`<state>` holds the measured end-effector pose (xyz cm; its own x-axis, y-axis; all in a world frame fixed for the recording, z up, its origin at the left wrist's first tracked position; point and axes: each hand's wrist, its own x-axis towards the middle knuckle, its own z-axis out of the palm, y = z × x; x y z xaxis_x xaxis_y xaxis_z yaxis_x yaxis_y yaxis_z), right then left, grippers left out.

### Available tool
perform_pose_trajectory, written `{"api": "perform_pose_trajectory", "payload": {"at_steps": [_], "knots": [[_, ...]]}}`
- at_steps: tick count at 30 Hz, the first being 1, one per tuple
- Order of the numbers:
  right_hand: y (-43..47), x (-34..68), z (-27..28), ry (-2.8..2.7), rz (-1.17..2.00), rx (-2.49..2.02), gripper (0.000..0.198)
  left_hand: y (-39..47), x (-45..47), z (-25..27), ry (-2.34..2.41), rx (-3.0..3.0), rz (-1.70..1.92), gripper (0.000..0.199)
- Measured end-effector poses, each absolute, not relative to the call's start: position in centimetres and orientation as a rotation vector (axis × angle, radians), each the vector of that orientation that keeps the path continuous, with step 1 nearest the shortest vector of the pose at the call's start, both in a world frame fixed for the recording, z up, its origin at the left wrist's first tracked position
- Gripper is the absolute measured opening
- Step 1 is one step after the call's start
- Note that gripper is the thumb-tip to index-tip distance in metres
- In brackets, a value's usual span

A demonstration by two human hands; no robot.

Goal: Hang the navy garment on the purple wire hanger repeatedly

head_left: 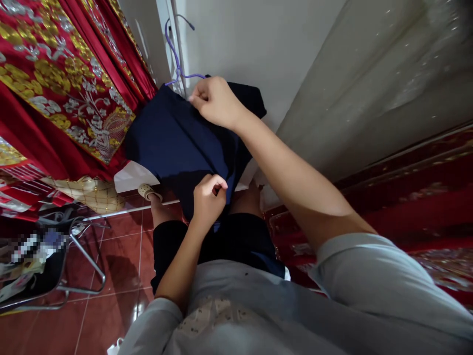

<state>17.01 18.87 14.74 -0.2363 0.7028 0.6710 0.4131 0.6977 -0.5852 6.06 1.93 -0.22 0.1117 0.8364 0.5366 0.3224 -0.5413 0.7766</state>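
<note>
A dark navy shirt (pixel 170 133) hangs in front of me on a purple wire hanger (pixel 178 69), its hook up by a white door edge. My right hand (pixel 212 101) is closed in a pinch at the upper part of the shirt, just below the hanger. Lower down, my left hand (pixel 210 196) has its fingers curled together at the shirt's front, near its lower end. Folds in the cloth run between the two hands. Both sets of fingertips partly hide the fabric they pinch.
Red cloth (pixel 66 84) with gold and silver embroidery hangs at the left. Below it, a metal-framed chair (pixel 81 251) carries several items on red floor tiles (pixel 121 256). A grey, plastic-like sheet (pixel 388 84) covers the right side, above more red cloth (pixel 414 202).
</note>
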Motion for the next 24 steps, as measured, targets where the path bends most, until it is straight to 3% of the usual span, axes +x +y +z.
{"api": "perform_pose_trajectory", "payload": {"at_steps": [4,8,13,20,24], "knots": [[16.0,17.7,16.2,-1.796,0.573,-0.941,0.026,3.8,5.7,1.3,1.047,2.025,1.409,0.018],[13.9,18.0,16.5,-1.641,0.821,-1.026,0.026,7.2,4.3,7.9,0.905,1.881,1.667,0.027],[14.2,18.0,15.9,-1.557,0.823,-0.932,0.028,13.9,2.0,13.8,0.844,1.735,1.740,0.029],[16.9,15.6,8.4,-1.490,0.543,-0.970,0.030,16.2,0.9,14.5,0.959,1.852,1.633,0.037],[16.4,14.5,4.0,-1.502,0.708,-1.133,0.032,14.9,-3.1,16.5,1.110,2.004,1.823,0.020]]}}
